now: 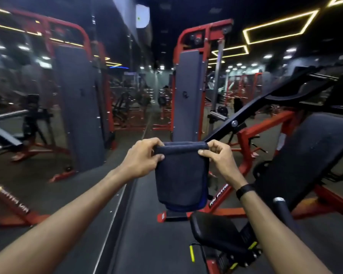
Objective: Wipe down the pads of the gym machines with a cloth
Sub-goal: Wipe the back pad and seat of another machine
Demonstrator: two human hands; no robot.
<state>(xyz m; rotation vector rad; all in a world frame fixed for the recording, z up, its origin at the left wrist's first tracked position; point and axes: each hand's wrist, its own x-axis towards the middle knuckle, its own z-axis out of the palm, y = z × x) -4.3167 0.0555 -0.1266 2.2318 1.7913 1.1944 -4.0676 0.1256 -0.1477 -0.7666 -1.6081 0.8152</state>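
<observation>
Cloth [181, 180]: dark navy, folded into layers, a brighter blue edge showing at its lower right. It hangs in the air in front of me, top fold held level, bottom end loose. It touches no pad.

My left hand [142, 159] pinches the top left corner, thumb on the near face, fingers curled over the fold. My right hand [219, 158] pinches the top right corner the same way. Both arms stretched forward, cloth taut between the two hands. Black band [245, 190] on my right wrist.

Just beyond the cloth, in line with it: upright grey back pad [188, 91] on a red-framed machine [203, 36]. The cloth's top edge overlaps the pad's lower end in view, but they are apart.

To my right: long black inclined pad [313, 155] on a red frame, tilted up and away. Below it, near my right forearm: small black seat pad [216, 230] with yellow-green adjustment levers underneath. A black handle with a silver end cap [279, 200] stands between seat and inclined pad.

To my left: second tall grey pad [80, 99] in a red frame, blurred; cannot tell whether it is real or a mirror image.

Floor [147, 224] is dark rubber with a seam line running away from me. Yellow strip lights [279, 24] on the ceiling at right. More red machines in the background, too blurred to identify.
</observation>
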